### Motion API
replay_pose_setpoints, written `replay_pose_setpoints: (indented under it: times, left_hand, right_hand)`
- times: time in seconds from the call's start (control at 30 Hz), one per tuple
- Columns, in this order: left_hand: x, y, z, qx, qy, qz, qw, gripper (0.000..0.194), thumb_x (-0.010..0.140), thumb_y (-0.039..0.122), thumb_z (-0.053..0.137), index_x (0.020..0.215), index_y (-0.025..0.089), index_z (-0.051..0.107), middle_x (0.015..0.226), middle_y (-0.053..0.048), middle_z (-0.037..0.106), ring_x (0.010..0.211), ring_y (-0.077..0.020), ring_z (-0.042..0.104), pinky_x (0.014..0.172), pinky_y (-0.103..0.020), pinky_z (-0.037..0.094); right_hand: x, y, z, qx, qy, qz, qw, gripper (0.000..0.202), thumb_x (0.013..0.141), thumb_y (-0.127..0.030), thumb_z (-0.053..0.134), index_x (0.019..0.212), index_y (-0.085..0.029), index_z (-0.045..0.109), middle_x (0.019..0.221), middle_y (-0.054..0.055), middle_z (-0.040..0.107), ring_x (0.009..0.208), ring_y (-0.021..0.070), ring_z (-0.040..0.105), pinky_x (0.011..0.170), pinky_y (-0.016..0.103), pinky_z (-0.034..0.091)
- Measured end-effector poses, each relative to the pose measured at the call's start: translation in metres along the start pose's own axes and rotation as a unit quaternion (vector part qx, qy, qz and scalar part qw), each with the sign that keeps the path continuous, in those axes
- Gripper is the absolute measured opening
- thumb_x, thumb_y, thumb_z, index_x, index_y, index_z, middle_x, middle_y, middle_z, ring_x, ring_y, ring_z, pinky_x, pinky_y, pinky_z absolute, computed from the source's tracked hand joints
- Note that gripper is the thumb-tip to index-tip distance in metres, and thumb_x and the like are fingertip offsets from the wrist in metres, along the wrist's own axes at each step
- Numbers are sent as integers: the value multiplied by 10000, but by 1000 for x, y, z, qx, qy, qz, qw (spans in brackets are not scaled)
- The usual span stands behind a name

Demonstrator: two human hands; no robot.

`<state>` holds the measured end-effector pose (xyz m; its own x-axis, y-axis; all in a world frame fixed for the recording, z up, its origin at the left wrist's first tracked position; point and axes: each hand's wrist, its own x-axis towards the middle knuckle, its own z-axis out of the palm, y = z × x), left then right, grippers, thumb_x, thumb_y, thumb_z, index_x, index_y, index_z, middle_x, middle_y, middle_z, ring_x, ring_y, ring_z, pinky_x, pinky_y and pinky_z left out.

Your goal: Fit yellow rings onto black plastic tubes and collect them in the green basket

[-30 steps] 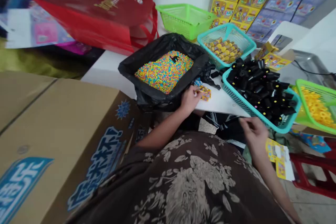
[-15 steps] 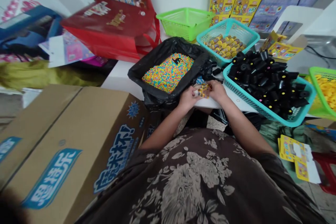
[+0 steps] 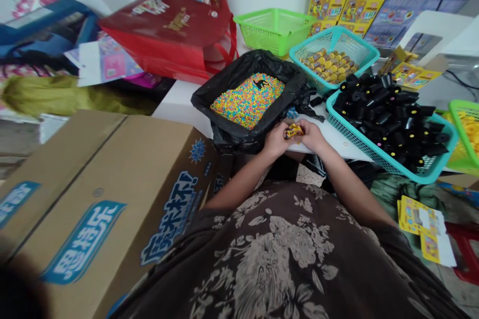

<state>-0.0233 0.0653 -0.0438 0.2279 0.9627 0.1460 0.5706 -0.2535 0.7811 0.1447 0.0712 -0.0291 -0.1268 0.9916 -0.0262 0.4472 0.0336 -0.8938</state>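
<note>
At the table's front edge, my left hand [image 3: 277,138] and my right hand [image 3: 311,135] are close together, fingers closed. Between them is a small yellow printed wrapper [image 3: 294,131], gripped from both sides; whether anything is inside it I cannot tell. Just beyond my left hand sits a bin lined with a black plastic bag [image 3: 209,94], holding small multicoloured candy balls [image 3: 245,102] with a black piece lying on them. Right of my hands stands a turquoise basket [image 3: 364,137] heaped with black plastic tubes [image 3: 389,114].
Behind is another turquoise basket [image 3: 361,42] of yellow-capped little cylinders [image 3: 331,65]. A green basket [image 3: 277,30] and red bag [image 3: 168,30] stand at the back. A large cardboard box [image 3: 101,159] is at left; a green basket with yellow pieces [image 3: 469,124] is at far right.
The wrapper looks more compact between my fingers, and my hands have turned slightly around it. The whole view has shifted a little, so things appear further right.
</note>
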Motion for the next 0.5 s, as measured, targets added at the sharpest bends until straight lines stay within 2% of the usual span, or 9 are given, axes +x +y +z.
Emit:
replay_pose_setpoints:
  times: [0.07,0.17,0.27,0.4,0.5]
  left_hand:
    - [-5,-1,3,-27,3,36,999,306,752,262,864,933,196,627,811,10,614,771,-167,592,705,-272,466]
    - [-9,5,7,-41,8,80,996,323,775,219,820,1049,196,652,970,-30,646,879,-189,630,775,-291,517]
    - [-7,15,12,0,17,110,994,419,777,219,804,1167,203,650,1161,-80,649,1062,-244,641,919,-353,541]
    - [-2,24,24,42,-53,128,989,309,785,181,774,1071,189,659,1085,-86,685,1084,-274,639,973,-393,523]
    - [2,26,30,55,-70,123,988,191,852,203,723,1033,189,663,1073,-92,693,1091,-271,639,979,-395,512]
  right_hand:
    - [-14,-2,-2,-46,23,-35,998,268,643,-263,747,865,-225,601,784,-19,630,743,200,585,735,340,469]
    - [-31,-4,-16,-166,71,-111,977,179,770,-235,684,941,-232,629,910,47,681,866,256,635,808,382,491]
    - [-37,0,-32,-249,73,-164,952,182,799,-175,644,971,-236,640,999,97,702,979,302,645,878,426,506]
    - [-38,19,-36,-213,63,-164,961,188,725,-156,649,888,-248,650,919,66,698,958,296,646,886,444,527]
    - [-41,34,-29,-103,123,-122,979,211,689,-213,688,895,-246,659,920,37,699,932,266,661,895,436,543]
